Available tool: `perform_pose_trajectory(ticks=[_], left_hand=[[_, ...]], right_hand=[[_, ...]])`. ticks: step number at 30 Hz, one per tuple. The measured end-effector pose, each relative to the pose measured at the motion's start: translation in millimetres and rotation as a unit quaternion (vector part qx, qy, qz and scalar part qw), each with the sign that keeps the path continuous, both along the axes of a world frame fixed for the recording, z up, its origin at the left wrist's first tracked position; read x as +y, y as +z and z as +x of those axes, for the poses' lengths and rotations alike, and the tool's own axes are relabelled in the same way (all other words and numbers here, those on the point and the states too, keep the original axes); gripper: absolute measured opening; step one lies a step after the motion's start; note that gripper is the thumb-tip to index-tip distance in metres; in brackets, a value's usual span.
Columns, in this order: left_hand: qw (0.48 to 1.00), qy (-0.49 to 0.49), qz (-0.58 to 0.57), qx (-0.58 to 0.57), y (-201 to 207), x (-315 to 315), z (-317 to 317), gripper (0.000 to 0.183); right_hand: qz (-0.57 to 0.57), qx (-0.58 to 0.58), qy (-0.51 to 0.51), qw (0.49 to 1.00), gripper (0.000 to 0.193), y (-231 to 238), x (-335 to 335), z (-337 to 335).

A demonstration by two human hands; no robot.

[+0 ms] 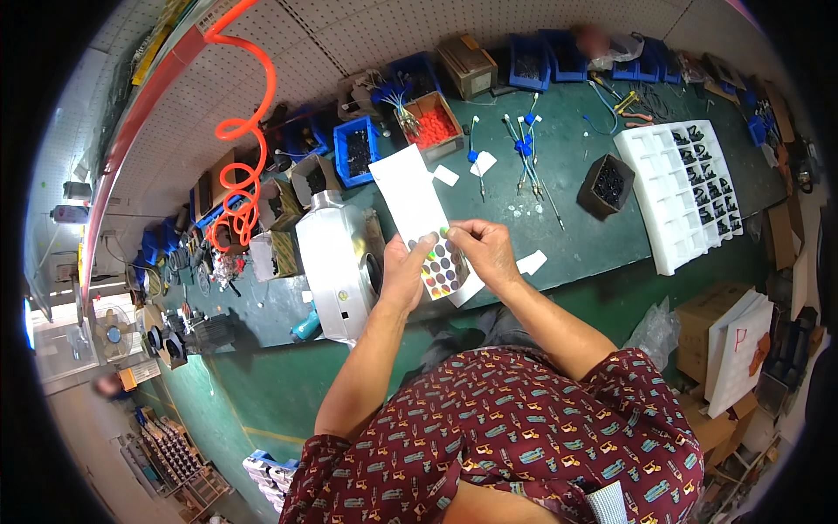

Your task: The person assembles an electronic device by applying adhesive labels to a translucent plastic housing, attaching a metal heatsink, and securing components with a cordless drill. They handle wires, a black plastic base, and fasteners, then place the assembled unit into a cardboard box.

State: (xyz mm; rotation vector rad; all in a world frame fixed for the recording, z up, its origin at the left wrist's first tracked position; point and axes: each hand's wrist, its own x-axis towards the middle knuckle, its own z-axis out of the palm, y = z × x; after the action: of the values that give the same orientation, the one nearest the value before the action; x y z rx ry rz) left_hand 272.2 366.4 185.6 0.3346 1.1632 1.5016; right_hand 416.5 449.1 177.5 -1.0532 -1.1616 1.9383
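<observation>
Your left grip [401,272] pinches the sticker sheet [415,212] and your right grip [491,255] appears to pinch its right edge, presumably for peeling, which next calls for a slow lift.

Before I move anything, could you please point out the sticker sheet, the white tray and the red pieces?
Sticker sheet [414,201], head view: its blank white part.
White tray [661,194], head view: its bare left part.
Red pieces [432,129], head view: middle of the pile.
</observation>
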Motion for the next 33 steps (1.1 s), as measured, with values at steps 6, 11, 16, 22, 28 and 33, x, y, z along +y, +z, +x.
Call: perform_pose_trajectory(ticks=[6,11,16,22,28,33], left_hand=[[0.999,-0.023,-0.008,-0.035,-5.9,6.4,7.1,0.030],[0.999,-0.036,-0.027,-0.028,-38.6,14.4,12.6,0.031],[0.983,-0.022,-0.132,0.122,-88.6,41.8,10.5,0.029],[0.938,-0.055,-0.063,0.336,-43.0,9.1,41.8,0.032],[0.982,-0.022,-0.086,0.168,-15.2,-12.1,34.2,0.039],[0.996,0.046,-0.068,-0.019,-1.2,-42.1,-0.1,0.031]], right_hand=[[-0.092,0.018,-0.010,0.996,0.020,-18.8,5.3,13.5],[-0.059,-0.052,-0.053,0.996,0.019,-35.5,14.6,27.8],[-0.045,-0.092,-0.109,0.989,0.021,-50.0,31.3,41.6],[-0.013,-0.111,-0.104,0.988,0.015,-28.3,22.9,37.2],[0.320,-0.112,-0.026,0.940,0.011,-9.8,-13.5,3.1],[0.340,-0.074,0.037,0.937,0.016,14.5,-31.6,-20.7]])
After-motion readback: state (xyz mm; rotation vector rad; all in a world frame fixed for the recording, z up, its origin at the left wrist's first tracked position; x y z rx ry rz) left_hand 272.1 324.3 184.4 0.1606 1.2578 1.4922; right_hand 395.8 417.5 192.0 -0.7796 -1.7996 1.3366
